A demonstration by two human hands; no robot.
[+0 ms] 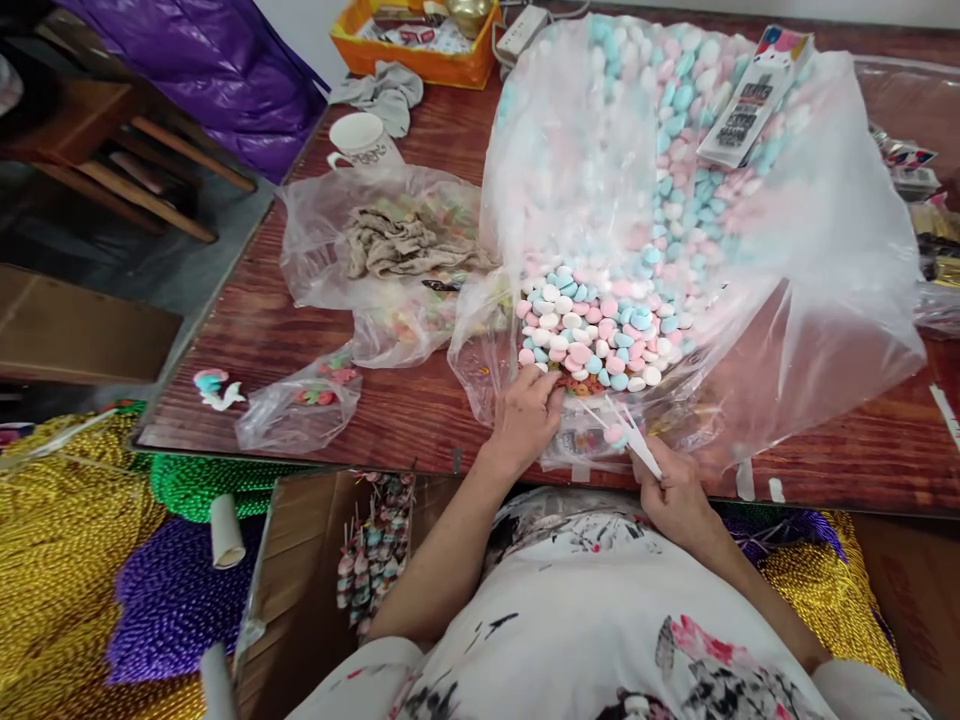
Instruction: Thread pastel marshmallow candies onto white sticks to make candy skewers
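Note:
My right hand (669, 480) is closed around several thin white sticks (637, 440) near the table's front edge. One pink candy piece (615, 434) shows beside the sticks, close to their tips. My left hand (529, 412) rests with bent fingers at the small reddish-orange pieces (581, 386); whether it pinches one is hidden. Just beyond both hands, pink, white and blue candies (592, 325) spill from the mouth of a large clear plastic bag (817, 300). A printed packet (754, 100) lies on top of that bag.
Left of the big bag are plastic bags (319, 245) with a crumpled brown cloth (405, 243), a white mug (366, 140) and a small bag (300, 412). An orange box (420, 62) stands behind. Below the edge, a cardboard box (300, 560) holds wrapped sticks.

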